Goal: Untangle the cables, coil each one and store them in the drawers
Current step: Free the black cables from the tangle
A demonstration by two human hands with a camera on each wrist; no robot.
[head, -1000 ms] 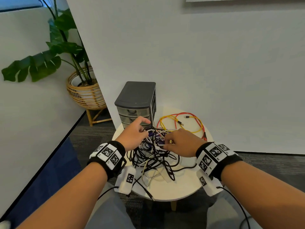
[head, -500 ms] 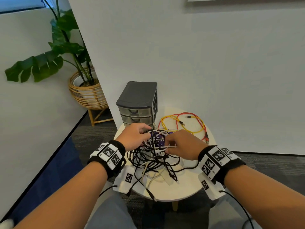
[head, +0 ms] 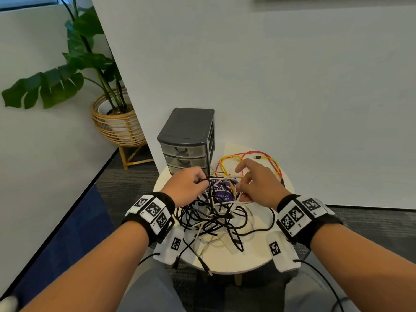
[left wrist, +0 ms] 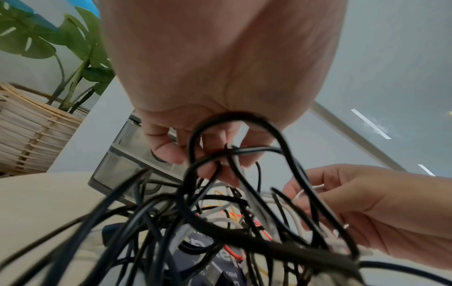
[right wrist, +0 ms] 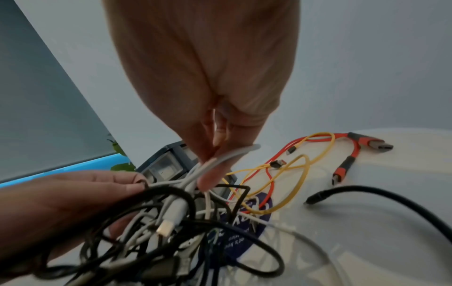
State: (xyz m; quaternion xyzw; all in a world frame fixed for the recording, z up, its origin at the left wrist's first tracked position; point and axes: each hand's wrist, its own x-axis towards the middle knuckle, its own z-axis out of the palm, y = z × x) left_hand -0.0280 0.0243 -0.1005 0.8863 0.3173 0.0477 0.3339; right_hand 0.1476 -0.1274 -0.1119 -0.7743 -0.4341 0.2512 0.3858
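Observation:
A tangle of black and white cables point(head: 216, 215) lies in the middle of the round table point(head: 258, 255). My left hand point(head: 189, 185) grips black strands point(left wrist: 220, 154) at the tangle's upper left, fingers curled round them. My right hand point(head: 254, 183) pinches a white cable point(right wrist: 227, 156) between thumb and fingers at the tangle's upper right, with the forefinger stretched out. A red cable point(head: 261, 153) and a yellow cable point(head: 227, 158) lie loose behind my right hand. The grey drawer unit point(head: 186, 140) stands at the table's back left with its drawers closed.
A purple round card point(head: 222, 192) lies under the tangle. A white wall point(head: 292, 86) runs close behind the table. A potted plant in a wicker basket point(head: 117, 124) stands on the floor at the left. A black cable end point(head: 208, 271) hangs over the table's front edge.
Both hands have lifted the top of the tangle a little. My right hand moved toward the back right, its forefinger now stretched out, and drew a white cable with it.

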